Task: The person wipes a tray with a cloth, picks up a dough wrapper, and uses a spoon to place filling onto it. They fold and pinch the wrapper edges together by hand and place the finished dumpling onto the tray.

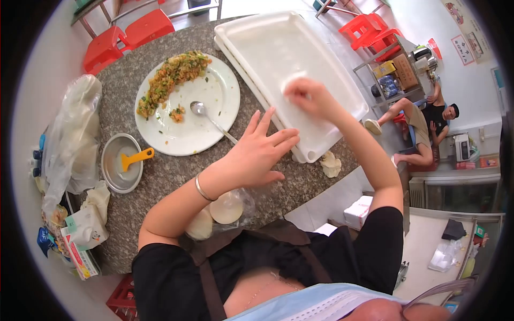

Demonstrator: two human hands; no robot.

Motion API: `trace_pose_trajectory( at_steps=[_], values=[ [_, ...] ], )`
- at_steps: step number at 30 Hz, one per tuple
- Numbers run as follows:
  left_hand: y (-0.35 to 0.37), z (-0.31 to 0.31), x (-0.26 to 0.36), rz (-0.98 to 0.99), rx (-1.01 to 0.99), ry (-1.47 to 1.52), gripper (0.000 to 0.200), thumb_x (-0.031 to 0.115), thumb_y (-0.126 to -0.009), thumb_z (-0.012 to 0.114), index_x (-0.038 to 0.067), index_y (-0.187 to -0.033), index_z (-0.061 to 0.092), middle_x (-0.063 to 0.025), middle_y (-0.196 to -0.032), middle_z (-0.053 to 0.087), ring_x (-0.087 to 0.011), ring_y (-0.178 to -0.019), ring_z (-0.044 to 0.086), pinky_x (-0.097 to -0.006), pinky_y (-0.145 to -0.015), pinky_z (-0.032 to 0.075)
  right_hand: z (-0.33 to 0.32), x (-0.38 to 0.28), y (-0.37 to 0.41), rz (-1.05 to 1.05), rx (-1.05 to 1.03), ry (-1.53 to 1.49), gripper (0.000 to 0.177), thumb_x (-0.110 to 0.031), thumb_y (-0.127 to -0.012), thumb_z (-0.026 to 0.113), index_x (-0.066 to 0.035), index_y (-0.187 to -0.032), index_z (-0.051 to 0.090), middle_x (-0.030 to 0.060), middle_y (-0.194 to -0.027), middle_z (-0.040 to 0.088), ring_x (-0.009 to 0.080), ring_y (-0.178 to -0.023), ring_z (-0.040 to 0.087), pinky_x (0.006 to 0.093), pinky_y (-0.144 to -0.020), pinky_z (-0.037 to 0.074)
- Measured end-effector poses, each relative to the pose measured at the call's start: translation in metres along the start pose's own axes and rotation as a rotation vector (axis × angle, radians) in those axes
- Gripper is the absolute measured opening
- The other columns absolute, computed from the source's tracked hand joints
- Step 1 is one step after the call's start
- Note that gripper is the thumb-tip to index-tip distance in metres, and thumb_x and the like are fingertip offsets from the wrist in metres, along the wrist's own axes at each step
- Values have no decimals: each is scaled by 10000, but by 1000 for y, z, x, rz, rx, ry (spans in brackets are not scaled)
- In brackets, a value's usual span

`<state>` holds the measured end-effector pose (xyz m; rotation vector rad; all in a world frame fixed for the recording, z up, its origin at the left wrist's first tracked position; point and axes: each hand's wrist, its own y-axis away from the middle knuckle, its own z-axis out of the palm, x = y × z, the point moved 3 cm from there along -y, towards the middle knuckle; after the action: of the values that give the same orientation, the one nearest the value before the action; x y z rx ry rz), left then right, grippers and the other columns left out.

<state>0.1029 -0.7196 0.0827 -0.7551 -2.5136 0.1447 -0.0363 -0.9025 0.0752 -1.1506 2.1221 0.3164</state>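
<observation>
My left hand [262, 148] is open, fingers spread, above the table between the plate and the tray's near edge. It holds nothing. My right hand [313, 99] is over the white tray [257, 40], fingers curled together and blurred by motion. A small whitish lump [293, 80] shows on the tray at its fingertips; I cannot make out what it is. Left of the tray, a white plate [222, 80] carries chopped vegetable filling [171, 80] and a metal spoon [199, 109]. Round pale dough wrappers [226, 207] lie in clear plastic below my left forearm.
A metal bowl [110, 155] with a yellow-handled scraper [138, 158] stands left of the plate. Plastic bags [77, 134] and a tissue pack [88, 227] line the left edge. A crumpled pale scrap [331, 164] lies by the tray corner. Another person [428, 120] sits at the right.
</observation>
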Motion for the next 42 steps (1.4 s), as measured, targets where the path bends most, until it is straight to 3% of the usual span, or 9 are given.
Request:
trace_pose_trajectory(
  at_steps=[4, 12, 16, 21, 27, 34, 38, 40, 42],
  values=[
    [1, -4, 1, 6, -3, -26, 769, 327, -720, 791, 124, -1384, 458, -48, -1446, 422, -494, -1404, 189, -636, -1136, 180, -29, 57, -98, -56, 360, 184, 174, -180, -846, 696, -35, -940, 712, 75, -865, 657, 189, -784, 629, 319, -756, 510],
    [-1, -6, 0, 17, 10, -1, 783, 316, -702, 799, 117, -1376, 454, -43, -1441, 425, -504, -1393, 191, -580, -1161, 198, 10, 81, -215, 42, 523, 541, 255, -289, -872, 618, -49, -862, 705, 180, -943, 662, 321, -943, 635, 428, -860, 508],
    [-2, -4, 0, 36, 26, 24, 777, 300, -693, 802, 104, -1363, 463, -53, -1434, 433, -501, -1389, 199, -559, -1165, 217, 52, -4, -189, -306, 292, 180, 162, -191, -869, 616, -55, -892, 700, 167, -961, 653, 350, -936, 624, 421, -857, 492],
    [-2, -4, -1, 28, 21, 8, 770, 296, -710, 792, 116, -1378, 452, -47, -1446, 428, -494, -1390, 219, -590, -1152, 219, 45, 5, -185, -328, 127, 164, 175, -199, -877, 622, -60, -934, 712, 121, -959, 659, 314, -917, 628, 406, -841, 490],
    [-1, 0, 1, -22, -8, -31, 788, 312, -723, 791, 165, -1406, 426, -1, -1461, 417, -471, -1414, 210, -633, -1142, 173, 17, -4, -45, -235, -48, 269, 230, -288, -922, 615, -87, -908, 727, 91, -919, 656, 261, -854, 639, 374, -767, 498],
    [-1, 3, 4, -10, 5, -41, 788, 322, -718, 802, 143, -1403, 454, -13, -1463, 418, -468, -1410, 223, -640, -1137, 168, -21, -30, 80, 155, -276, -49, 101, -130, -824, 673, -71, -888, 726, 74, -844, 649, 253, -804, 638, 357, -760, 502],
    [-1, 3, 5, -31, -22, -56, 816, 315, -724, 796, 174, -1429, 409, 6, -1467, 413, -457, -1422, 202, -622, -1153, 154, -68, 23, 88, 263, -182, 109, 104, -98, -822, 651, -45, -880, 719, 109, -833, 659, 282, -805, 643, 357, -764, 506],
    [-2, 2, 5, -28, -19, -55, 819, 313, -724, 796, 170, -1430, 407, 3, -1469, 411, -458, -1423, 196, -623, -1154, 154, -96, 56, 89, 361, 14, 569, 100, -71, -823, 628, -24, -878, 698, 153, -852, 666, 328, -821, 648, 377, -754, 511],
    [-2, 2, 5, -26, -29, -50, 820, 311, -726, 795, 160, -1431, 405, -4, -1471, 409, -460, -1425, 187, -624, -1155, 153, -96, 66, 88, 361, 82, 662, 97, -64, -829, 616, -24, -878, 690, 165, -872, 666, 344, -831, 648, 396, -751, 510]
  ],
)
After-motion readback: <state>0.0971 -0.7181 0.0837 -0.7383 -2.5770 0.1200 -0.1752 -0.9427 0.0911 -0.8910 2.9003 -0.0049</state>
